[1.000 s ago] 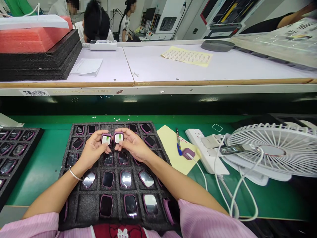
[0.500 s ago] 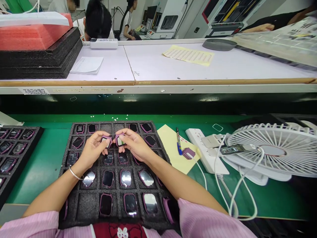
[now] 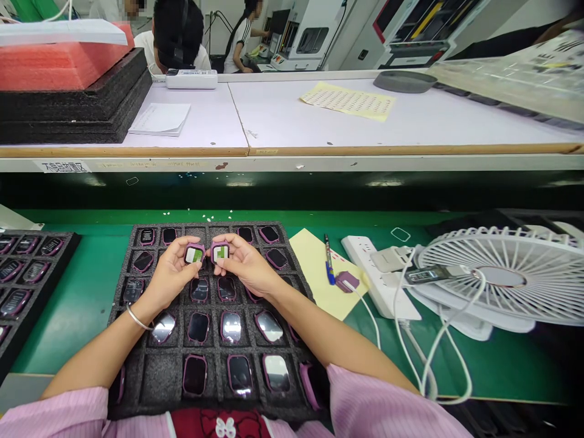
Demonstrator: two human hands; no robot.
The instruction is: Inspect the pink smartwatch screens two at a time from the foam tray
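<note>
My left hand [image 3: 176, 267] pinches a purple-rimmed smartwatch [image 3: 194, 253] whose lit screen shows green and white. In my right hand [image 3: 244, 261] is a second smartwatch [image 3: 220, 252], its screen lit in the same colours. The two watches are held side by side, faces up, close together. Under both hands lies a dark foam tray [image 3: 162, 377] with square compartments. Most compartments hold purple-rimmed watches with dark or shiny screens, such as the watch [image 3: 195, 375] in the front row. My forearms hide some of the compartments.
Left is another foam tray [image 3: 68, 246] of watches. To the right lie yellow paper [image 3: 303, 255], a pen [image 3: 329, 261], a purple charger [image 3: 347, 281], a white power strip [image 3: 387, 286] with cables, and a white fan [image 3: 502, 277]. A shelf [image 3: 274, 128] spans the back, holding stacked foam [image 3: 68, 109].
Both watches have been tilted so their lit screens face up more plainly. My fingers have shifted slightly around them. Behind the shelf, people have moved a little.
</note>
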